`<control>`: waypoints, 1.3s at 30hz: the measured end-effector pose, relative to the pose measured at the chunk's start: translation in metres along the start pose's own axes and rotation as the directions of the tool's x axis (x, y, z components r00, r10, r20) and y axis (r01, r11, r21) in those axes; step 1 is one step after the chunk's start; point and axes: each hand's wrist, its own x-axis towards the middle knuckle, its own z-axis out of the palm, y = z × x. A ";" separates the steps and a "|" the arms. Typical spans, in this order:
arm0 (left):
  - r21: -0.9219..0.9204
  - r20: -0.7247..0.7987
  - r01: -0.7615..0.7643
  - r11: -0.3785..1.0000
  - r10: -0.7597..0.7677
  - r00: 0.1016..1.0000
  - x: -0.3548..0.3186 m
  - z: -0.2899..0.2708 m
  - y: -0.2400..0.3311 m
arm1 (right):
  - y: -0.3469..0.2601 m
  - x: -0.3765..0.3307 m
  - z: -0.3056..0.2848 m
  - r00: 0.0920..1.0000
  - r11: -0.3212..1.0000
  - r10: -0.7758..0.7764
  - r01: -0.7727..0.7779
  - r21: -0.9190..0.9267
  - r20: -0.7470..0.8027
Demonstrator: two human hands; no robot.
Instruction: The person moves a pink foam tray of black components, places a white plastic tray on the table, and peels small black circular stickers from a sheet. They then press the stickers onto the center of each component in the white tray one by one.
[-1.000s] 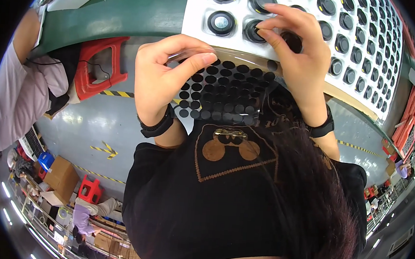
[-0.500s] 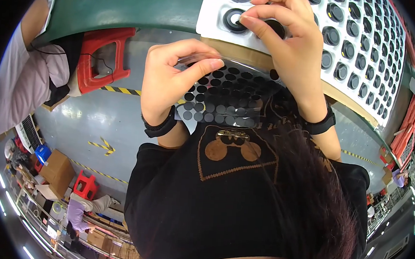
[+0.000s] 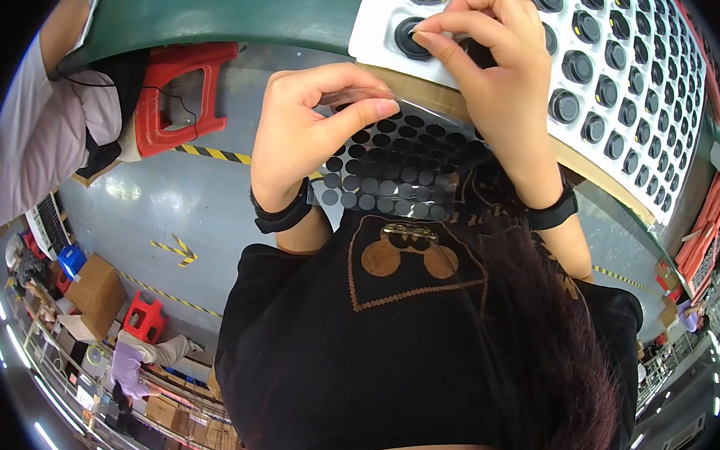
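My left hand (image 3: 316, 132) pinches the upper edge of a clear plastic sheet (image 3: 397, 165) between thumb and fingers. Rows of black round stickers cover the sheet, which hangs down in front of my chest. At the tray's near left corner, the thumb and index finger of my right hand (image 3: 494, 60) are pinched over the middle of a round black speaker-like part (image 3: 404, 36). A black round sticker seems to lie under those fingertips, which partly hide it. The part sits in a pocket of a white moulded tray (image 3: 371, 48) that holds many similar parts.
Brown cardboard (image 3: 426, 89) shows under the tray on a green-topped table (image 3: 266, 13). To the left are a red stool (image 3: 148, 117) and a seated person's sleeve (image 3: 32, 122). Farther behind stand cardboard boxes (image 3: 96, 287), another red stool (image 3: 144, 319) and another person (image 3: 129, 359).
The white centre of the part under my right fingertips is now covered by something dark. My left hand and the sheet have shifted slightly right; the right hand's pinch stays at the same part.
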 end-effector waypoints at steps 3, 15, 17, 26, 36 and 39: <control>-0.004 0.001 0.002 1.000 -0.002 1.000 0.001 0.002 0.003 | -0.001 0.000 -0.002 0.996 0.974 -0.088 0.090 -0.208 0.019; -0.024 -0.259 -0.179 0.984 0.167 0.951 -0.002 0.003 0.010 | 0.012 -0.023 -0.053 0.976 0.944 0.065 -0.128 0.303 0.210; -0.017 -0.257 -0.185 0.983 0.174 0.951 -0.002 0.005 0.012 | 0.010 -0.024 -0.055 0.978 0.951 0.078 -0.131 0.280 0.195; -0.034 -0.190 -0.238 0.971 0.228 0.955 0.001 0.013 0.016 | 0.011 -0.027 -0.066 0.977 0.967 0.118 -0.153 0.202 0.178; -0.300 -0.253 -0.244 0.922 0.169 0.953 0.014 0.032 0.028 | 0.025 -0.027 -0.082 0.970 0.960 -0.239 0.243 0.136 -0.045; -0.260 -0.271 -0.174 0.950 0.101 0.957 0.016 0.039 0.034 | 0.020 -0.025 -0.079 0.961 0.943 -0.235 0.262 0.203 -0.148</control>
